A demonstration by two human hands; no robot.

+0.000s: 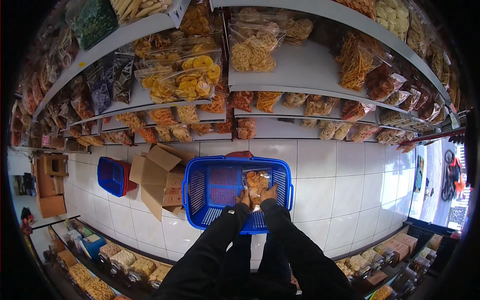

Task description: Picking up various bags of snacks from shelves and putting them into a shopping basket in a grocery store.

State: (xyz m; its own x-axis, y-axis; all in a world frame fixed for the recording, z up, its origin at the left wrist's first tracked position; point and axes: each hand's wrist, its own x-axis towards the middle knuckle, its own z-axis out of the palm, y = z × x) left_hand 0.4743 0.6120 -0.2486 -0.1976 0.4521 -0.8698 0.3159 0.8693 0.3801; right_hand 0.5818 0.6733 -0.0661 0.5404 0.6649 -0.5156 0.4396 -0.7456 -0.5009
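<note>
1. Now both hands meet over the blue plastic basket (pixel 200 192) on the white tiled floor (pixel 325 180).
2. Left hand (pixel 244 198) and right hand (pixel 269 193) are close together, each one gripping the near edge of a clear bag of orange chips (pixel 256 181).
3. That bag is upright inside the basket, at its right part.
4. An open cardboard box (pixel 160 177) lies just left of the basket; shelves of snack bags (pixel 190 80) stand far behind.

Clear snack bag (pixel 256 184) over blue basket; clear snack bags (pixel 186 82) fill shelves; open brown carton (pixel 161 180) left.
</note>
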